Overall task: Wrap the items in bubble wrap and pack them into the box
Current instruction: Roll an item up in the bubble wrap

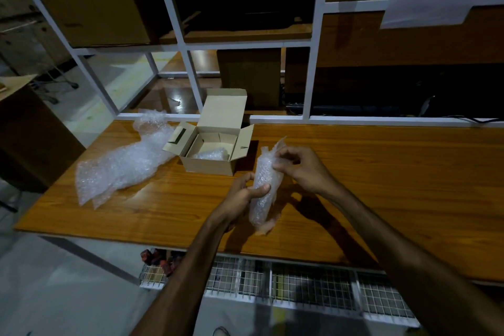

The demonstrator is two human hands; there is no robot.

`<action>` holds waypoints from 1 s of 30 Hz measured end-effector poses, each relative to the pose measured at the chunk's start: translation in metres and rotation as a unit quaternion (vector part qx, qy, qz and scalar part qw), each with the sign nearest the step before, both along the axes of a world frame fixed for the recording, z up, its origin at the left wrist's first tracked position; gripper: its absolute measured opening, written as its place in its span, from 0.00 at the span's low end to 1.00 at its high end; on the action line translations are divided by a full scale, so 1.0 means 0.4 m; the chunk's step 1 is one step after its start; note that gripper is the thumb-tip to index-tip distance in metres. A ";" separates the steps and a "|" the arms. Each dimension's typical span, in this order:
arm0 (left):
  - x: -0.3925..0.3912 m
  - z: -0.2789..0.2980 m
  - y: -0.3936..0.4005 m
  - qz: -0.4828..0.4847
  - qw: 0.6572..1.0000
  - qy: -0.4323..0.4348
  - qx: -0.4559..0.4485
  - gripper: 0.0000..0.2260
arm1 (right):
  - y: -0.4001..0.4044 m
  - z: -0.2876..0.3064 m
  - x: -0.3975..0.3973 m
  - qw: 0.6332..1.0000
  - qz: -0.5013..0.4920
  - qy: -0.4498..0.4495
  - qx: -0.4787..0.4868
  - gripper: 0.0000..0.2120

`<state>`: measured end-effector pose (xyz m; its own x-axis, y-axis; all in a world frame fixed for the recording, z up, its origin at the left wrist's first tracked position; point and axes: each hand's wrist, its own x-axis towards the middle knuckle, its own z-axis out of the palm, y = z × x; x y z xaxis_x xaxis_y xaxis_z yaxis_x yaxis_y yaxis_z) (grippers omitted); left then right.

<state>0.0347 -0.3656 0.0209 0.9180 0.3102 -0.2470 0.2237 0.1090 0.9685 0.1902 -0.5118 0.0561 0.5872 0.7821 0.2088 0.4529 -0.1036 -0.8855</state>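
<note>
Above the wooden surface (354, 185), mid-wrap: left hand (242, 194) gripping the bubble-wrapped bundle (263, 188) at its middle, right hand (297, 165) pinching its loose top end. Already inside the open cardboard box (210, 163): one wrapped item (211, 155). Left to do: close ends, pack. Spare bubble wrap (120, 163), crinkled and translucent, lying left.

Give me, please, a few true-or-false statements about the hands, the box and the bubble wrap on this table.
1. Both hands hold the wrapped bundle. True: the left hand grips its middle and the right hand pinches its upper end.
2. The cardboard box is closed. False: its lid and flaps stand open.
3. Some bubble wrap already lies inside the box. True.
4. The loose bubble wrap lies right of the box. False: it lies on the left.
5. The bundle lies flat on the table. False: it is held roughly upright.
</note>
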 end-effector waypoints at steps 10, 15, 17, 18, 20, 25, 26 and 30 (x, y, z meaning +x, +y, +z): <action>0.015 -0.007 -0.004 -0.005 1.000 0.015 0.020 0.27 | 0.017 -0.006 -0.005 0.996 -0.051 -0.028 -0.074 0.06; 0.015 -0.010 0.004 -0.009 0.999 0.011 0.030 0.28 | 0.016 0.006 0.010 0.997 -0.002 0.018 -0.072 0.04; 0.017 -0.011 0.009 -0.004 0.999 0.002 0.032 0.28 | 0.015 0.010 0.003 0.995 -0.001 -0.019 -0.098 0.06; 0.018 -0.009 0.011 0.000 0.999 -0.003 0.033 0.27 | 0.011 0.014 -0.008 0.991 -0.003 -0.052 -0.124 0.09; 0.025 -0.008 0.011 0.009 0.999 -0.015 0.033 0.25 | 0.002 0.022 -0.034 0.978 -0.006 -0.124 -0.165 0.15; 0.034 0.001 0.011 0.006 0.999 -0.037 0.023 0.22 | 0.003 -0.007 -0.036 0.952 -0.027 -0.270 -0.140 0.24; 0.035 0.002 0.012 0.005 0.999 -0.036 0.021 0.22 | 0.004 -0.007 -0.031 0.953 -0.030 -0.262 -0.148 0.26; 0.042 0.000 0.011 0.013 0.999 -0.034 -0.001 0.21 | 0.005 0.001 -0.035 0.967 -0.057 -0.202 -0.147 0.25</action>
<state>0.0516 -0.3612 0.0209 0.9244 0.3338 -0.1846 0.1543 0.1153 0.9813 0.1761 -0.5097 0.0564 0.5903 0.7772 0.2179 0.7261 -0.3934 -0.5640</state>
